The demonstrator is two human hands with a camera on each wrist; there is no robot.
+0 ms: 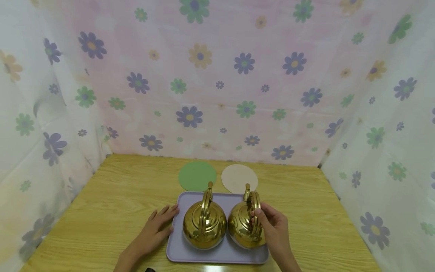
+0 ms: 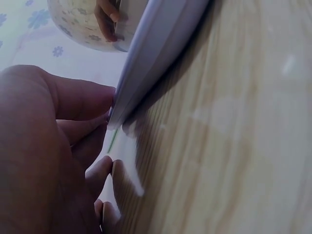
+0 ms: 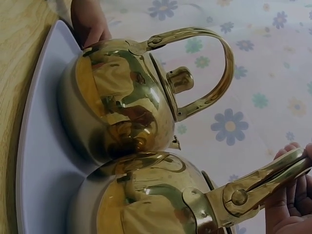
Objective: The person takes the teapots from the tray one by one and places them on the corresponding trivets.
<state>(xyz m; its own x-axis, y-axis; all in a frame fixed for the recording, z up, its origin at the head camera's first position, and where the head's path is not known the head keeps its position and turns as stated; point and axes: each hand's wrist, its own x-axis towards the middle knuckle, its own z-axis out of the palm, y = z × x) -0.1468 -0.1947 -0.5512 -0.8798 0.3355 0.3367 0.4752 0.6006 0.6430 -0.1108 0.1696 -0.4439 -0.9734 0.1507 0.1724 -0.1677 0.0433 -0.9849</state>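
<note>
Two shiny gold kettles stand side by side on a lilac tray, their round bodies close together. My right hand grips the raised handle of the right kettle; in the right wrist view the fingers curl round that handle. The left kettle has its arched handle upright, and no hand is on it. At the tray's left edge my left hand touches the rim with thumb and fingertips. In the left wrist view the thumb meets the rim while other fingers rest on the table.
Behind the tray lie a green round mat and a cream round mat. The wood-grain table is bounded at the back and sides by a flowered curtain. A small dark object shows at the bottom edge.
</note>
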